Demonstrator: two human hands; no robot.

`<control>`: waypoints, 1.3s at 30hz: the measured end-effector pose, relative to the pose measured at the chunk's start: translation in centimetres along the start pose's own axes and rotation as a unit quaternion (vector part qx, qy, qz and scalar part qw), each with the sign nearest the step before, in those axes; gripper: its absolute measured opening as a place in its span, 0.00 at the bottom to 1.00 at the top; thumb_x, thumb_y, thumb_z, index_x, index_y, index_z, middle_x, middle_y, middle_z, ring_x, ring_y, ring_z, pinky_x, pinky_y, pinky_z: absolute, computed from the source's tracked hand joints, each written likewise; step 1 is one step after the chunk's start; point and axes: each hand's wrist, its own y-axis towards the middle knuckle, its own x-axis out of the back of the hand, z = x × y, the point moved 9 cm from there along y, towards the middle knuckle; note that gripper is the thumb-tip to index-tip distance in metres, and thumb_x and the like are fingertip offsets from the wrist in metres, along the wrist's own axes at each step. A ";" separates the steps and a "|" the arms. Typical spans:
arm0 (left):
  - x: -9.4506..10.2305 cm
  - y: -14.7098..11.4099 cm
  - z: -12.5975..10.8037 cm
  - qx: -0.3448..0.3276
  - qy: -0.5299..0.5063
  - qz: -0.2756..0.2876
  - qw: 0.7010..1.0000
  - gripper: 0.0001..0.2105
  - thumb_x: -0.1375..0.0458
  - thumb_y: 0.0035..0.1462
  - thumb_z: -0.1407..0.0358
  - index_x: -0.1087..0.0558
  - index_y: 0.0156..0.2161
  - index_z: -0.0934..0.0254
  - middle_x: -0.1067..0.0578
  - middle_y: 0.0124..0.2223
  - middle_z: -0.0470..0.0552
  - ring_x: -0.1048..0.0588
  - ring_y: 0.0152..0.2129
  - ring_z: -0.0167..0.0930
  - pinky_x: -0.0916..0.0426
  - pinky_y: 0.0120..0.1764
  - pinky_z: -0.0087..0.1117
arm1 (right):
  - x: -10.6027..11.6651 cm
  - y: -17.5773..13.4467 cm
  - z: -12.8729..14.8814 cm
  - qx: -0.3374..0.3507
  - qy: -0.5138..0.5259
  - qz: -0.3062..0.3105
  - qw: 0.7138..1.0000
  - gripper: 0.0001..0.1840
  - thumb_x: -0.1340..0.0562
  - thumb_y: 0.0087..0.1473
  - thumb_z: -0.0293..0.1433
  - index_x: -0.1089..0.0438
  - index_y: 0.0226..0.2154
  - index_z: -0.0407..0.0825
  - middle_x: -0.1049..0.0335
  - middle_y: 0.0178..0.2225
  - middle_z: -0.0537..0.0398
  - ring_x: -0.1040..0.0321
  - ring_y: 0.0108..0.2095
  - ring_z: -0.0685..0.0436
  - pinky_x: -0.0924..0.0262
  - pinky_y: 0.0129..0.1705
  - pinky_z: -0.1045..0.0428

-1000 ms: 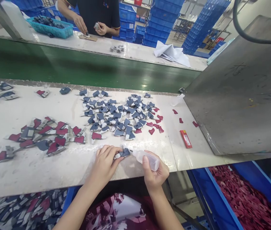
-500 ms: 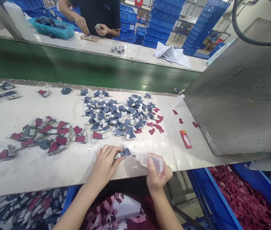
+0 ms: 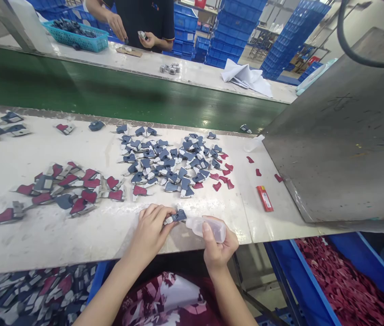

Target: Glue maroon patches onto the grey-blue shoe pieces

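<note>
My left hand (image 3: 153, 226) pinches a small blue-and-white plastic part (image 3: 179, 215) by its white end, just above the white bench. In my right hand (image 3: 219, 244) is a translucent squeeze bottle (image 3: 208, 228), held on its side. Its nozzle points left and meets the right edge of the blue part; whether it touches cannot be made out. Beyond my hands lies a heap of similar blue-and-white parts (image 3: 170, 163). Loose dark-red pieces (image 3: 217, 186) lie at the heap's right side. Farther left is a pile of parts with red faces (image 3: 89, 195).
A red-and-white box (image 3: 264, 198) and another clear bottle (image 3: 254, 143) lie on the right, near a metal panel (image 3: 351, 136). Below the bench are a bin of red pieces (image 3: 351, 280) and a bin of mixed parts (image 3: 32, 299). Opposite, a co-worker (image 3: 144, 22) handles a part.
My right hand has brought the bottle left, so its nozzle is now at the blue part. My left hand stays nearly in place. The view has shifted slightly.
</note>
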 end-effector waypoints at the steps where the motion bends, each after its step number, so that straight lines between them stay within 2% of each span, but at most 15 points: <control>1: 0.0 0.0 0.0 0.001 -0.001 0.001 1.000 0.04 0.43 0.63 0.65 0.31 0.43 0.59 0.23 0.41 0.48 0.29 0.41 0.37 0.40 0.42 0.38 | -0.1 0.0 0.0 -0.002 0.003 0.004 1.000 0.09 0.36 0.55 0.34 0.23 0.32 0.46 0.23 0.26 0.53 0.26 0.24 0.44 0.32 0.26 0.53; 10: 0.1 0.1 -0.1 0.007 -0.002 0.002 1.000 0.04 0.42 0.63 0.66 0.30 0.42 0.59 0.23 0.39 0.48 0.29 0.40 0.37 0.40 0.42 0.38 | -0.3 -0.2 -0.8 -0.025 0.017 -0.005 1.000 0.10 0.36 0.54 0.35 0.23 0.34 0.46 0.22 0.27 0.53 0.25 0.25 0.43 0.31 0.26 0.53; 20: 0.2 0.2 -0.2 0.002 -0.003 -0.001 1.000 0.04 0.43 0.63 0.66 0.30 0.42 0.59 0.23 0.39 0.49 0.29 0.40 0.37 0.40 0.41 0.38 | -1.0 0.3 -0.4 -0.027 -0.006 0.016 0.999 0.12 0.36 0.55 0.37 0.23 0.33 0.45 0.22 0.26 0.53 0.25 0.24 0.44 0.31 0.25 0.53; 27: 0.3 0.2 -0.3 0.006 -0.003 0.001 1.000 0.04 0.43 0.62 0.65 0.30 0.42 0.59 0.22 0.39 0.49 0.28 0.39 0.38 0.39 0.40 0.39 | -1.2 0.7 0.3 -0.018 0.014 0.034 0.999 0.11 0.37 0.54 0.36 0.23 0.32 0.45 0.24 0.24 0.54 0.27 0.22 0.46 0.33 0.23 0.54; 33: 0.3 0.3 -0.2 0.007 -0.003 0.002 1.000 0.04 0.43 0.63 0.64 0.30 0.42 0.59 0.23 0.39 0.49 0.28 0.39 0.38 0.39 0.41 0.39 | -0.9 0.4 -0.4 -0.038 0.029 0.032 0.998 0.11 0.37 0.55 0.37 0.24 0.30 0.46 0.25 0.24 0.54 0.27 0.23 0.45 0.33 0.24 0.53; 36: 0.0 0.2 0.0 0.004 -0.004 0.001 1.000 0.04 0.43 0.63 0.65 0.30 0.43 0.59 0.23 0.39 0.49 0.28 0.40 0.38 0.38 0.42 0.40 | -0.6 0.0 -1.6 -0.071 0.052 0.012 0.996 0.12 0.37 0.55 0.38 0.24 0.34 0.45 0.25 0.26 0.53 0.27 0.25 0.44 0.33 0.25 0.52; 39: 0.3 0.3 -0.1 -0.006 -0.012 -0.011 1.000 0.03 0.43 0.63 0.66 0.30 0.42 0.59 0.24 0.40 0.50 0.29 0.41 0.38 0.36 0.43 0.40 | 0.9 0.1 -2.9 -0.101 0.073 -0.046 0.991 0.15 0.36 0.55 0.39 0.25 0.39 0.43 0.24 0.31 0.49 0.26 0.28 0.43 0.31 0.27 0.51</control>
